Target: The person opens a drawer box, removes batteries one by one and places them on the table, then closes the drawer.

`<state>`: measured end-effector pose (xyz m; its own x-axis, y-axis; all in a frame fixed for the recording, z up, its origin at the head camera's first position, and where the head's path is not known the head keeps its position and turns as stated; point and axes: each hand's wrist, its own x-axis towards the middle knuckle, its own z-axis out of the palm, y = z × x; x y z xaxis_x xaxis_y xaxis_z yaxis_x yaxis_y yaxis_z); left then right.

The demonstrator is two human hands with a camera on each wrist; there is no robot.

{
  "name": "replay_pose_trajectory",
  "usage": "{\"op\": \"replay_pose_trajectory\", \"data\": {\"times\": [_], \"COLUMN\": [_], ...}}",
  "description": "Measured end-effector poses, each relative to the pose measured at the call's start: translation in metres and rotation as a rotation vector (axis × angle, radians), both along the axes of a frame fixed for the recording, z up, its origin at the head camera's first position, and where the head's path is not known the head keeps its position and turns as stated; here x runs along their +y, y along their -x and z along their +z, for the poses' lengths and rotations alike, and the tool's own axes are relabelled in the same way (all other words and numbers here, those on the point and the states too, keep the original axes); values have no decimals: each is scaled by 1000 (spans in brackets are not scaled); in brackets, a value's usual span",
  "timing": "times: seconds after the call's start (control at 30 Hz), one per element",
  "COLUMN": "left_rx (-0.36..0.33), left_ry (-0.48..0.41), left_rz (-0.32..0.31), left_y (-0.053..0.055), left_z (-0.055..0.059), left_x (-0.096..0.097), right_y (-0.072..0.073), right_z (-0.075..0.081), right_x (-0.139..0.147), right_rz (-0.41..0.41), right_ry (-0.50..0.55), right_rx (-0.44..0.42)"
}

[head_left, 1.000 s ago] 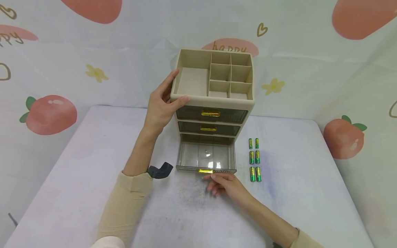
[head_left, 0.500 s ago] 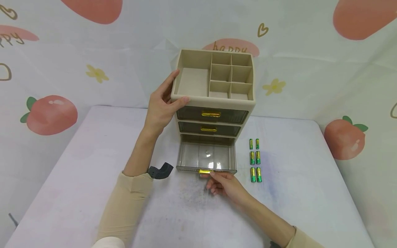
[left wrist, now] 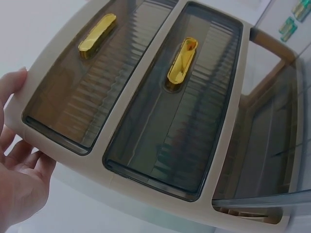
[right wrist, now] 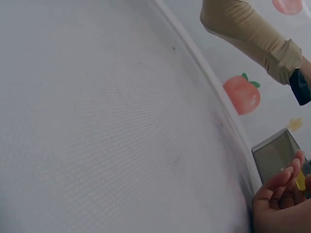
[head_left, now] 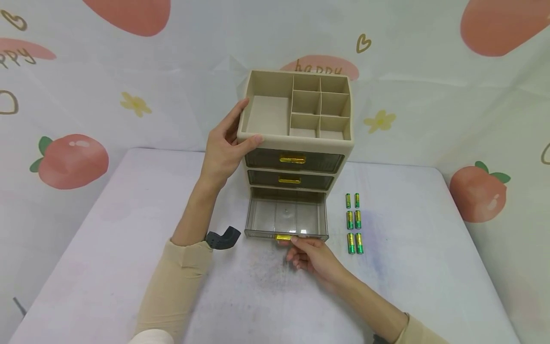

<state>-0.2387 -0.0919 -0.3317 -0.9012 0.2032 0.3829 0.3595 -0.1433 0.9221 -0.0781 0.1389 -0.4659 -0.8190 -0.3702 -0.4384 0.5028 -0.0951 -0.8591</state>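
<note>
A beige desktop drawer organizer (head_left: pixel 301 142) stands on the table, its bottom drawer (head_left: pixel 262 217) pulled out. That drawer is see-through grey, with nothing lying in it. My left hand (head_left: pixel 222 152) grips the organizer's upper left corner, thumb on the front rim and fingers along the side; the left wrist view shows this hand (left wrist: pixel 24 179) at the frame's edge. With thumb and forefinger, my right hand (head_left: pixel 315 258) pinches the gold handle (head_left: pixel 282 237) of the bottom drawer. In the right wrist view the right hand (right wrist: pixel 284 204) appears at the lower right, other fingers curled.
Several green and yellow batteries (head_left: pixel 354 220) lie in pairs on the table (head_left: pixel 412 248), right of the organizer. Two upper drawers are closed, with gold handles. The compartments on top hold nothing. A patterned cloth (head_left: pixel 180 86) hangs behind.
My right hand has moved slightly left and its thumb has come onto the gold handle. The left hand, the drawer and the batteries stay where they were.
</note>
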Motion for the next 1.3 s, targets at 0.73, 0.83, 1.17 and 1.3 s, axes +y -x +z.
{"op": "replay_pose_trajectory", "data": {"times": [0.73, 0.83, 1.17, 1.3], "left_rx": [6, 12, 15, 20], "left_ry": [27, 27, 16, 20], "left_rz": [8, 7, -2, -3], "left_y": [-2, -2, -3, -3], "left_z": [-1, -1, -1, -1], "left_x": [-1, -1, -1, -1], "right_y": [16, 18, 25, 29], "right_z": [2, 2, 1, 0], "right_x": [-3, -3, -2, -1], "right_rz": [-41, -47, -88, -109], "right_ry": [55, 69, 71, 68], "right_rx": [-21, -25, -16, -19]}}
